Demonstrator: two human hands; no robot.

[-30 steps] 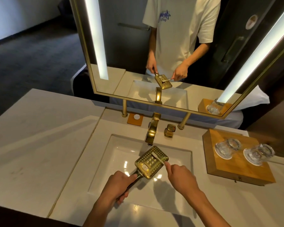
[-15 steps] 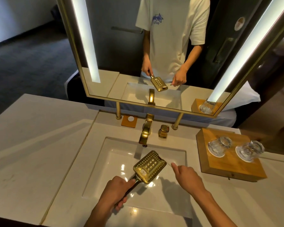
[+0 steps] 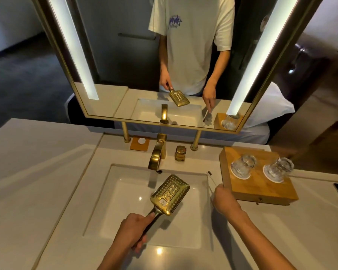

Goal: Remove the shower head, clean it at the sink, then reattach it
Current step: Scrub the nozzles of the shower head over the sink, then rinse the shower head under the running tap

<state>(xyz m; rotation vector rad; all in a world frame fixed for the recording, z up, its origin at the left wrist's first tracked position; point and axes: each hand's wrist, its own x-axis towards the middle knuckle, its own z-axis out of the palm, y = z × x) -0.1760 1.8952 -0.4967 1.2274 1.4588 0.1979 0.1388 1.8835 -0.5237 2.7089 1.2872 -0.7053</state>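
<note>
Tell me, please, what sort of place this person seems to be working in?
Probably a hotel bathroom vanity. A lit mirror hangs over a sink with a gold faucet, and two upturned glasses sit on a wooden tray, as hotels set them out.

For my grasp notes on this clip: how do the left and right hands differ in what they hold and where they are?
The left hand wraps the handle of the gold shower head over the sink basin; the right hand pinches a thin white toothbrush over the counter beside the wooden tray. The left hand's thumb lies along the handle; the right hand is curled into a fist. Both are closed on something.
</note>
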